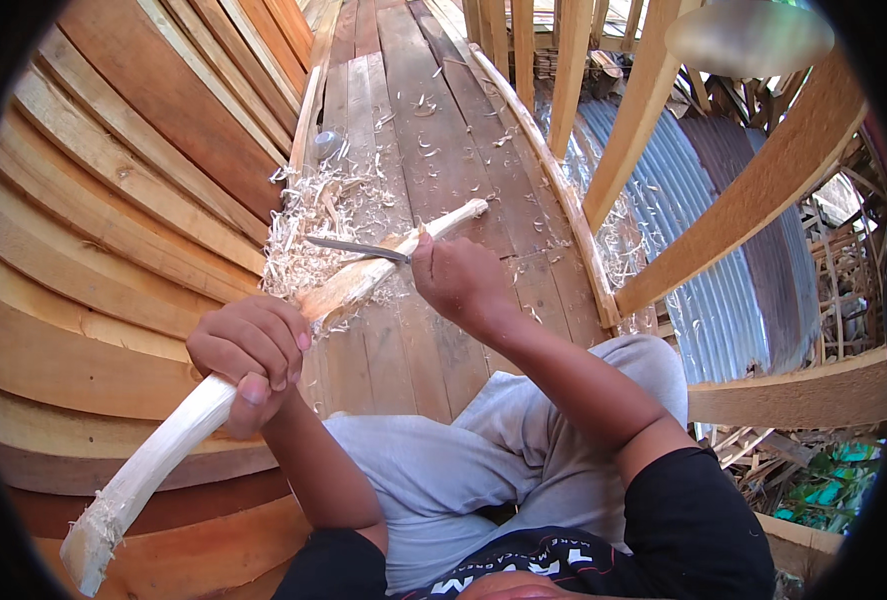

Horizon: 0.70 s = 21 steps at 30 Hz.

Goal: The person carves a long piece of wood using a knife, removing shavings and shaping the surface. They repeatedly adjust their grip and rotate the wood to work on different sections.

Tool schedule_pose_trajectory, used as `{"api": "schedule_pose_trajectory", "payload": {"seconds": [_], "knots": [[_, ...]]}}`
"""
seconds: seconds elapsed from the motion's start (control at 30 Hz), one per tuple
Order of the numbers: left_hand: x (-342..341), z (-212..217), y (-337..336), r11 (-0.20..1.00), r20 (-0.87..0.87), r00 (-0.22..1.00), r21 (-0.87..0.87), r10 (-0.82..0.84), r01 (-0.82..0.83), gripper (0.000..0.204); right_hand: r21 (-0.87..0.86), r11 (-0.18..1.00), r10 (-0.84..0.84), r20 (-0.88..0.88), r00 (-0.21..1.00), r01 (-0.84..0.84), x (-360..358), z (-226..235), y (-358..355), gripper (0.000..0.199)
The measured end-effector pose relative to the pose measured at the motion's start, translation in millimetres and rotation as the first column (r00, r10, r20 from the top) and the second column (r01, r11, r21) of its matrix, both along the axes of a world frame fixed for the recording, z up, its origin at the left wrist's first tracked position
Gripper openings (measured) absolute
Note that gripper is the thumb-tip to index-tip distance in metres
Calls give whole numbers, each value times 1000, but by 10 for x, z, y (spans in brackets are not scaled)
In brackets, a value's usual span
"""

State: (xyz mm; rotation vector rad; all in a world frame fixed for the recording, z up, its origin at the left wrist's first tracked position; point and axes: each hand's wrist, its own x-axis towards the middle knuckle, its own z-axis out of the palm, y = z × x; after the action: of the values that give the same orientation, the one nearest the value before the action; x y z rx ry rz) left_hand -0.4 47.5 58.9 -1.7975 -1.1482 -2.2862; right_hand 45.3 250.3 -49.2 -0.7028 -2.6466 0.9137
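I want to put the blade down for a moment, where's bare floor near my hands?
Bare planks lie beyond the stick's far tip, toward the curved rail. The shavings pile crowds the left, by the blade in the right hand.

two hands, one pale stick, one knife

Sunlit plank floor, curved wooden ribs

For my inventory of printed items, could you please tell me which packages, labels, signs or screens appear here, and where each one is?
No packages, signs or screens are in view.
Printed lettering on the black shirt: at the bottom edge, pale curved letters on dark fabric.
Clear plastic bottle: lying on the planks beyond the wood shavings; no label discernible.
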Motion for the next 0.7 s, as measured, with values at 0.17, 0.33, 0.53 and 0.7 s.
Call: {"api": "schedule_pose_trajectory", "payload": {"seconds": [0.17, 0.33, 0.53, 0.7], "knots": [[53, 9, 42, 995, 109, 990, 37, 88, -93, 29, 41, 996, -83, 33, 996, 82, -111, -303, 331, 51], [126, 43, -27, 988, 179, 975, 64, 130, -144, 27, 1, 998, 57, 72, 996, -58, -6, -223, 179, 51], [145, 96, -51, 997, 54, 996, -8, 75, -75, 28, -78, 990, 130, 159, 979, -118, -17, -19, 104, 53], [-34, 100, -36, 987, -43, 986, 10, -160, 161, 24, -67, 989, -114, 197, 974, 129, -175, -942, 843, 53]]}}
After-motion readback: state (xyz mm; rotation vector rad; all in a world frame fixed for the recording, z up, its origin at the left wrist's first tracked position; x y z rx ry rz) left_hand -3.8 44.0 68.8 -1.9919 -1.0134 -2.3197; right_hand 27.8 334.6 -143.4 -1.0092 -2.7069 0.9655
